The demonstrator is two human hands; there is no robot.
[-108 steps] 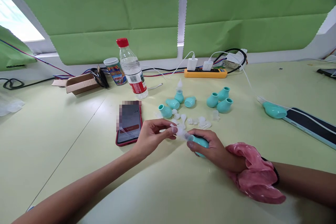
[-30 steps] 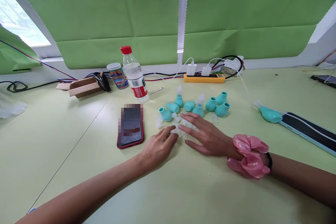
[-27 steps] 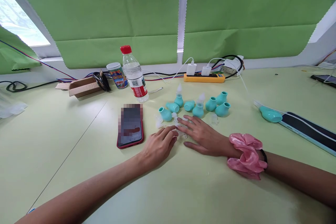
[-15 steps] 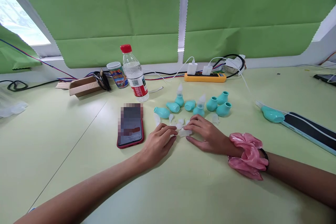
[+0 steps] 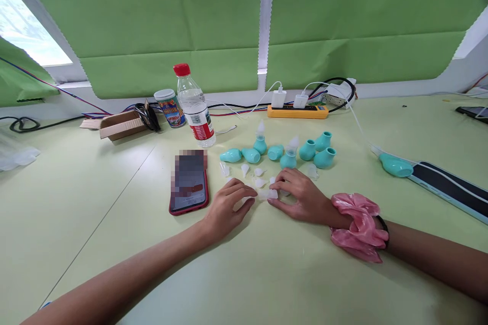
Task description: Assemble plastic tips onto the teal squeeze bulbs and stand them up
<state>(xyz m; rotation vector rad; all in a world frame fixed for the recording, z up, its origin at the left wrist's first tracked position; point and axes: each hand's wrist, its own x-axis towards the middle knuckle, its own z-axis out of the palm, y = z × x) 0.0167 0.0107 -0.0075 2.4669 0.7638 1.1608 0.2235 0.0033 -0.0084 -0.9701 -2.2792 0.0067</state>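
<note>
Near the middle of the table, my right hand (image 5: 299,194) pinches a translucent plastic piece (image 5: 268,194) between thumb and fingers at its right end. My left hand (image 5: 232,207) rests to the left, thumb and fingers apart, with fingertips at or beside the piece's left end. Small translucent tips (image 5: 260,182) lie just beyond the fingers, and another clear piece is partly hidden beneath my right hand. Behind them is a row of teal squeeze bulbs (image 5: 250,156), some lying down. Two upright bulbs carry translucent nozzles, one of them a teal bulb (image 5: 288,159) behind my right hand.
A phone (image 5: 189,183) lies left of my left hand. Behind it stand a water bottle (image 5: 196,111) and a can (image 5: 170,109) beside a cardboard box (image 5: 124,124). A yellow power strip (image 5: 297,111) sits at the back. Another bulb (image 5: 396,165) lies right.
The leftmost bulb has shifted slightly left and back and now lies more level. The small translucent pieces are more spread out. My right hand has closed on the plastic piece's end.
</note>
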